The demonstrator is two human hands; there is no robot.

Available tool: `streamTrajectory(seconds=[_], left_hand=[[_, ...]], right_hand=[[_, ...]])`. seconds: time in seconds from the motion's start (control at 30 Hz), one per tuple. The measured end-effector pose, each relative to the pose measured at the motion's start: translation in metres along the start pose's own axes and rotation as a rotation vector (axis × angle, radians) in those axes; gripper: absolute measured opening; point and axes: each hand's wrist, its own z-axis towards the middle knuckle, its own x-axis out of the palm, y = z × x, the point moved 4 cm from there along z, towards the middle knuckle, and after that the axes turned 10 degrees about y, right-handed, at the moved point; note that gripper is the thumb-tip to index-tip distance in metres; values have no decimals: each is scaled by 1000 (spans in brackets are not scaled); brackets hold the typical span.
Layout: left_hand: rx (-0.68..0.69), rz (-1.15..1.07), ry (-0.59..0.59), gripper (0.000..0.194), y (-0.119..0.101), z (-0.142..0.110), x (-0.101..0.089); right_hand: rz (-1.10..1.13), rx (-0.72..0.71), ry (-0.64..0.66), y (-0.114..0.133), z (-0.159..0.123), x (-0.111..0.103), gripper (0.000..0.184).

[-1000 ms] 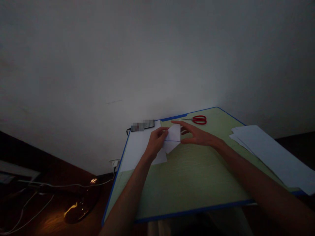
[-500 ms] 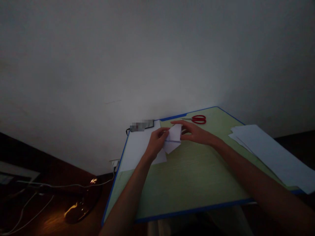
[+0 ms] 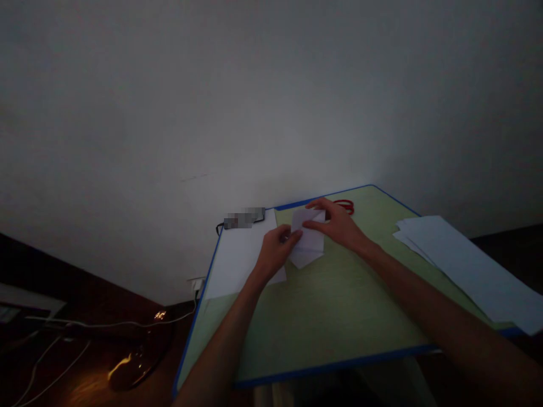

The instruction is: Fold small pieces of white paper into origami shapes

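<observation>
A small folded white paper [image 3: 313, 242] is held up between both hands above the green table [image 3: 322, 316]. My left hand [image 3: 275, 249] pinches its left edge, thumb in front and fingers behind. At the upper right, my right hand [image 3: 335, 223] grips the paper with the thumb on its face and the index finger along the top edge. A crease runs across the lower part, and the bottom tapers to a point. Behind my right hand lie scissors with red handles [image 3: 348, 207], their blades hidden.
A flat white sheet [image 3: 233, 265] lies at the table's left, a dark-framed object [image 3: 244, 218] at its far edge. Several white sheets [image 3: 462, 265] are stacked on the right, overhanging the table. A wall stands behind; cables [image 3: 123, 324] run on the left.
The folded paper has moved slightly right and now faces me more fully. My right hand has shifted right and up, its thumb now on the paper's face, covering the scissor blades.
</observation>
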Motion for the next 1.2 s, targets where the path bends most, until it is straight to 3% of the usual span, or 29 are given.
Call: streamTrajectory(seconds=[0.2,0.33,0.4,0.47,0.57,0.67,0.8,0.97,1.07,1.2], left_hand=[[-60,121,-114,47,6,2,-2],[-60,86,-189,46,2,0,-3],[-35,59,-204,45,0,-1,-3],[-11,38,-204,45,0,-1,-2],[-27,14,-198,45,4,0,0],[-135,-91,-130,51,10,0,6],[-216,-344,-74,57,11,-1,13],[-235,-595,-122,59,9,-1,12],[-231,-784,-107,62,9,2,10],[-201,-882,-92,63,8,4,7]], right_hand=[[47,-80,-45,17,-6,2,60],[360,51,-117,12,-7,8,103],[514,110,-95,7,-5,14,108],[593,139,-32,4,-3,20,93],[558,105,22,3,-1,23,55],[349,27,-12,6,-2,20,29],[95,-146,-63,13,-4,18,9],[-123,-360,-8,26,-12,20,18],[-216,-384,76,31,-16,23,32],[-182,-346,115,29,-15,25,36]])
